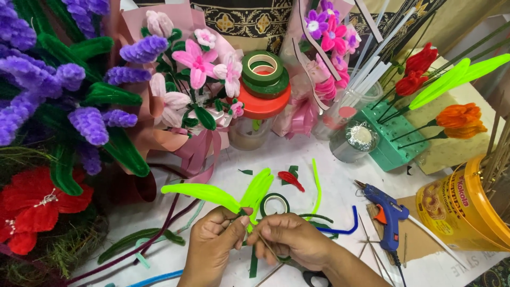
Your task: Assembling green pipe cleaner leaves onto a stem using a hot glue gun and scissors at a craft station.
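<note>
Flowers of purple and red pipe cleaner [32, 95] are crowding the left edge, partly cut off. Next to them, the left hand [212, 239] is pinching the base of two lime-green leaves [234, 192] above the white tabletop [329, 159], fingers closed tight on the stem. The right hand [289, 236] is meeting it, fingers curled narrow around a thin stick [267, 245]; binding leaves to stem appears to be the step in hand, and the next move calls for a steady wrap with the green tape roll [274, 203] just behind. Further right, a blue glue gun [387, 211] is lying by a yellow tub [462, 207]. Scissors under the right wrist are mostly hidden.
</note>
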